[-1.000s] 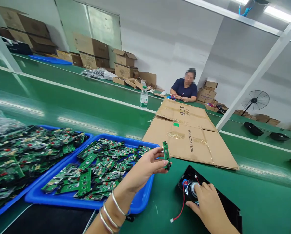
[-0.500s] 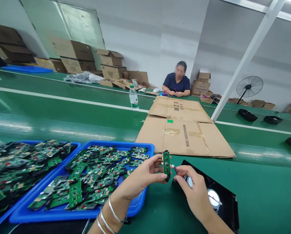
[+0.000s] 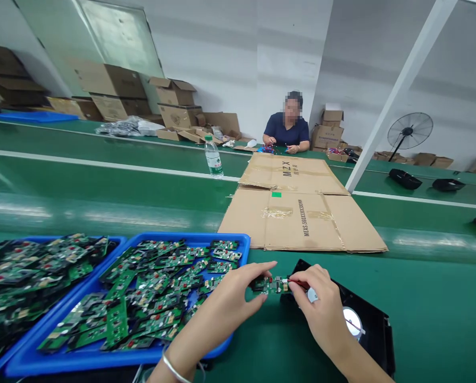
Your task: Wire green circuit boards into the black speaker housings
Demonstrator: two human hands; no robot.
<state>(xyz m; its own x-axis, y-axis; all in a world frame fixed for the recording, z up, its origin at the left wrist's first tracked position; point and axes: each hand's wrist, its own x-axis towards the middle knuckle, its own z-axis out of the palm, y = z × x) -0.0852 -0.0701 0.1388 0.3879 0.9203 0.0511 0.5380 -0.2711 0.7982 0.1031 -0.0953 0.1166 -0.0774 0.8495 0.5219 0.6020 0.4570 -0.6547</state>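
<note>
A green circuit board [image 3: 275, 285] lies level between my hands, its component side showing. Around its left end, my left hand [image 3: 241, 292] has thumb and fingers apart. My right hand [image 3: 319, 303] pinches the red and black wires [image 3: 299, 283] at the board's right end; whether the white plug sits in its socket cannot be made out. Under and beside my right hand is a black housing [image 3: 371, 346] with round silver speakers [image 3: 352, 322]. To the left, a blue tray [image 3: 243, 242] holds several similar boards.
A second blue tray [image 3: 120, 242] of boards stands at the far left. Flattened cardboard [image 3: 281, 218] lies ahead, with a water bottle [image 3: 214, 158] to its left. Across the table sits a person [image 3: 287, 127]. A white post [image 3: 397, 101] rises at the right.
The board has turned from upright to level, with its component side now showing. My left hand's fingers have spread, and my right hand has brought the wires to the board's end.
</note>
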